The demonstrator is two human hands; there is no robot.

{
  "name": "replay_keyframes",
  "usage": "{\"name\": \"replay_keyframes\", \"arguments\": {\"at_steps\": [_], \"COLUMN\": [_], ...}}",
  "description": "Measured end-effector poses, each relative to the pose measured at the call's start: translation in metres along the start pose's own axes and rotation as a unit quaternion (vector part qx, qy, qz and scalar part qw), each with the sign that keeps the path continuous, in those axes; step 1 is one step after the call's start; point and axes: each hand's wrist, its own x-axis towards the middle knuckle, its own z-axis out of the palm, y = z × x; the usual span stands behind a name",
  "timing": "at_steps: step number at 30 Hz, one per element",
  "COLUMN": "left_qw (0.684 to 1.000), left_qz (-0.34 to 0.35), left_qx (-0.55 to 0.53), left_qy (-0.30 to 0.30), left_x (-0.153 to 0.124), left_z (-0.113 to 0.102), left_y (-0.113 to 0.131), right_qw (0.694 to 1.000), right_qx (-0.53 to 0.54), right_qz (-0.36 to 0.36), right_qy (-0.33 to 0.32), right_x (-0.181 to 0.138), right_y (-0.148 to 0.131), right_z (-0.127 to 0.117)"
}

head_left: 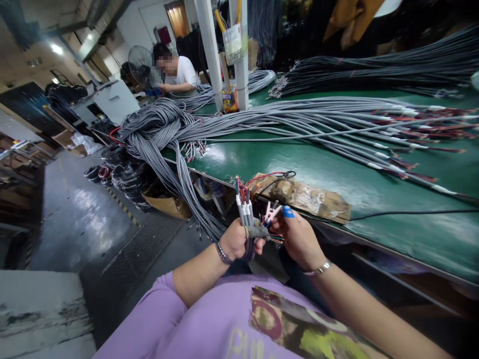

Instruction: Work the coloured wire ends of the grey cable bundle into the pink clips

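1. Grey plastic-covered cables stand in a small bundle (246,218) just off the near edge of the green table (232,162), in front of the person's body, with their cut ends pointing up.
2. The left hand (234,240) is closed around this bundle below the white sleeves (245,203); a dull grey cover (257,232) wraps one finger lying across the front.
3. The right hand (301,242) is just beside it, fingers curled, with blue tape (288,212) on the thumb. A pale tool (272,213), perhaps a clip, shows at its fingertips, near some loose coloured wires (276,239); whether the fingers pinch the tool or the wires, I cannot tell.
4. Judging by look, the bundle is light enough for one hand, springy along the grey jackets and smooth enough for single cables to slide if the grip slackens.
5. The thin wire ends (242,187) above the sleeves look soft and easily bent or splayed, so they are a poor place to squeeze.
6. The best hold is probably around the grey jackets just under the sleeves, firm but not crushing, leaving the tips free.
7. Past the hands, a worn piece of cardboard (307,199) lies on the table, with many more grey cables (280,119) behind.
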Motion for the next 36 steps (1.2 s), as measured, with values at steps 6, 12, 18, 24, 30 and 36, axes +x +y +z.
{"name": "replay_keyframes", "arguments": {"at_steps": [6,12,18,24,30,36], "left_qw": [1.0,1.0,0.999,0.998,0.998,0.995], "left_qz": [-0.008,-0.003,-0.003,0.003,0.029,0.049], "left_qx": [0.008,0.005,0.016,0.033,0.032,0.026], "left_qy": [0.016,0.017,0.028,0.048,0.054,0.087], "left_x": [0.002,0.004,0.003,-0.001,-0.007,-0.019], "left_z": [0.0,0.0,-0.001,0.002,0.004,0.006], "left_y": [-0.003,-0.004,-0.006,-0.007,-0.008,-0.013], "right_qw": [0.985,0.98,0.977,0.967,0.963,0.962], "right_qx": [0.068,0.129,0.151,0.172,0.177,0.139], "right_qz": [0.108,0.1,0.103,0.155,0.166,0.186], "right_qy": [-0.114,-0.113,-0.107,-0.103,-0.121,-0.141], "right_x": [0.006,0.009,0.01,0.008,0.006,-0.003], "right_y": [0.001,0.001,0.005,0.006,0.007,0.004], "right_z": [0.003,0.006,0.005,0.003,0.001,-0.011]}}
